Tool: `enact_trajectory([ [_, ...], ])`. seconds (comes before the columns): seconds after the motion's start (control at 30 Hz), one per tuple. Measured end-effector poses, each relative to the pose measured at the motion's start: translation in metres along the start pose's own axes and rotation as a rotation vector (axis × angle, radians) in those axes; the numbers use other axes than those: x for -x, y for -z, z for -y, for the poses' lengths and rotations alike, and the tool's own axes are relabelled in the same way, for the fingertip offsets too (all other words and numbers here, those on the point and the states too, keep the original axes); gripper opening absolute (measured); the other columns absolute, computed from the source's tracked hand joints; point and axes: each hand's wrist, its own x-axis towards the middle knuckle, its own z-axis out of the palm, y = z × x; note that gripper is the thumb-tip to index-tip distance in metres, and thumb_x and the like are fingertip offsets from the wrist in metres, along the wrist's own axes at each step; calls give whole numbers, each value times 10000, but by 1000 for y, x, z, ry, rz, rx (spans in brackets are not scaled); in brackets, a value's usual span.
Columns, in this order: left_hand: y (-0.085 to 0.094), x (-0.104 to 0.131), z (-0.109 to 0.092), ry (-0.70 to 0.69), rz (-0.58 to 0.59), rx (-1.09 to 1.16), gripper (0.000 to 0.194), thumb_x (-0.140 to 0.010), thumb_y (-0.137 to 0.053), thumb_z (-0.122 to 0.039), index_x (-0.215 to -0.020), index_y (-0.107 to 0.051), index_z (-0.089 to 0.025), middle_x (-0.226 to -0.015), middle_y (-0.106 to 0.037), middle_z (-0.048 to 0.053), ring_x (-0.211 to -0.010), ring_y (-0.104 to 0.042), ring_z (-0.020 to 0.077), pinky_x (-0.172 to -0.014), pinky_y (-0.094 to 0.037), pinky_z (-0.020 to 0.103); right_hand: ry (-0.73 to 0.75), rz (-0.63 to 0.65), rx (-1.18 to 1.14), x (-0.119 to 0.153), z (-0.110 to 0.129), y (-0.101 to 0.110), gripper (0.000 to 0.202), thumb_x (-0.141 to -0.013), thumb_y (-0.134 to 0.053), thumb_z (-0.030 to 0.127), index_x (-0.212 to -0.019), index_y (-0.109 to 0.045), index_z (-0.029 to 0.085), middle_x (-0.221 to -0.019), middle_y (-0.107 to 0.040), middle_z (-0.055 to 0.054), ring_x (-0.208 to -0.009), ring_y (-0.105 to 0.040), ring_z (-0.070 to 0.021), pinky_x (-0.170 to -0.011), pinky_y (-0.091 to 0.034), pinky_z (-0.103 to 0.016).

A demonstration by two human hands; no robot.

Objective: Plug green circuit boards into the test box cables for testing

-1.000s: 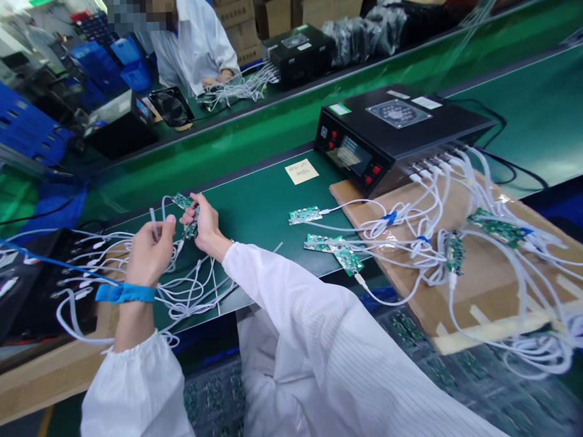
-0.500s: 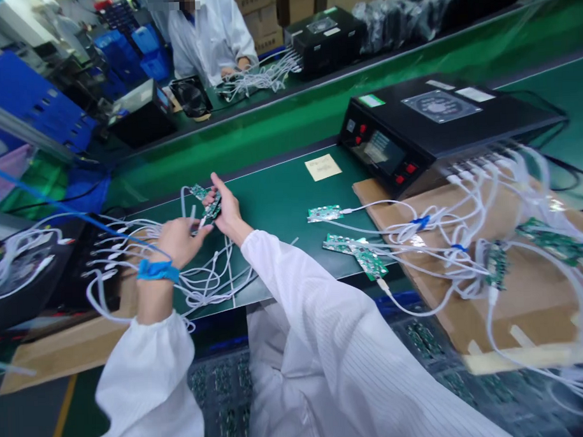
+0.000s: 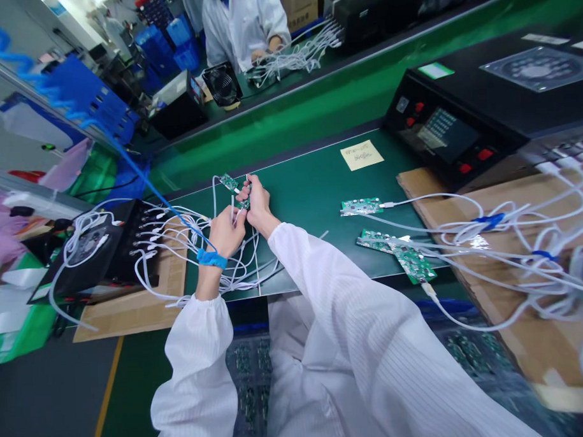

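My right hand (image 3: 259,205) is closed around a small green circuit board (image 3: 244,203), its fingers hiding much of it. Against the lower end of that board, my left hand (image 3: 226,233) pinches a white cable at its plug end; whether the plug sits in the board cannot be made out. Just beyond my fingers, a second circuit board (image 3: 228,181) lies with a white cable at its edge. A tangle of white cables (image 3: 241,281) spreads beneath both hands. A blue wrist strap (image 3: 211,258) with a cord circles my left wrist.
At left, a black box (image 3: 116,263) feeds several white cables. On the right stands a black tester (image 3: 446,133) with a screen; cabled circuit boards (image 3: 362,206) lie before it. A yellow note (image 3: 362,155) is on the green bench. Across the divider, a person (image 3: 246,29) handles cables.
The view has swung left, so the scene sits further right. My right fingers have curled in around the board, and my left hand stays close against it.
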Motion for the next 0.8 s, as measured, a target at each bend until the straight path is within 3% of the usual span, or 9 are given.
enact_trajectory([
  [0.2, -5, 6, -4, 13, -95, 40, 300, -968, -530, -423, -928, -713, -189, -687, -623, 29, -629, -545, 191, -659, -364, 291, 90, 14, 0, -13, 5, 1, 347, -932, -646, 336, -677, -429, 245, -497, -299, 116, -442, -306, -81, -437, -321, -227],
  [0.3, 1, 12, 5, 52, -212, 84, 402, -982, -509, -507, -984, -748, -184, -686, -622, 17, -633, -534, 171, -653, -364, 280, 141, 5, -19, -24, 25, 2, 363, -956, -611, 368, -680, -409, 246, -512, -295, 114, -447, -309, -74, -449, -339, -214],
  [0.37, 6, 15, 13, 41, -217, 132, 447, -975, -508, -540, -1062, -758, -181, -734, -650, 20, -645, -539, 163, -658, -383, 273, 160, 14, -36, -30, 41, 4, 355, -983, -559, 348, -682, -407, 239, -523, -296, 111, -443, -304, -65, -458, -345, -200],
  [0.43, 11, 16, 18, -7, -114, 170, 486, -942, -539, -579, -1097, -763, -175, -817, -681, 41, -689, -570, 169, -690, -424, 280, 164, 53, -47, -33, 52, 5, 349, -1003, -516, 325, -683, -411, 233, -529, -297, 109, -437, -302, -58, -462, -345, -189],
  [0.5, 15, 15, 18, -80, 56, 190, 511, -916, -547, -618, -1014, -780, -174, -917, -701, 78, -826, -628, 205, -788, -475, 308, 155, 106, -53, -32, 57, 6, 345, -1006, -520, 310, -685, -420, 230, -532, -302, 109, -436, -308, -55, -463, -344, -186],
  [0.57, 19, 11, 13, -117, 220, 218, 573, -951, -449, -641, -896, -780, -177, -1010, -710, 111, -982, -646, 247, -913, -492, 358, 143, 146, -50, -30, 56, 5, 330, -985, -570, 284, -691, -433, 228, -531, -321, 113, -440, -323, -54, -464, -341, -187],
  [0.63, 22, 5, 7, -75, 255, 245, 665, -998, -313, -629, -828, -771, -178, -1031, -716, 126, -1014, -647, 261, -969, -488, 396, 149, 146, -32, -29, 52, 5, 307, -950, -625, 236, -701, -445, 226, -525, -351, 119, -447, -344, -52, -468, -344, -186],
  [0.7, 24, -5, 4, -16, 103, 212, 635, -996, -353, -623, -830, -770, -173, -979, -714, 124, -955, -651, 256, -963, -493, 400, 169, 116, -2, -30, 48, 6, 295, -918, -662, 197, -710, -454, 223, -519, -385, 123, -458, -378, -50, -481, -361, -184],
  [0.8, 19, -30, 7, 34, -220, 92, 410, -921, -611, -504, -1021, -767, -139, -1018, -703, 139, -1001, -651, 267, -1005, -485, 391, 180, 89, 42, -33, 42, 7, 274, -892, -702, 193, -729, -483, 218, -523, -440, 123, -475, -433, -50, -505, -397, -184],
])
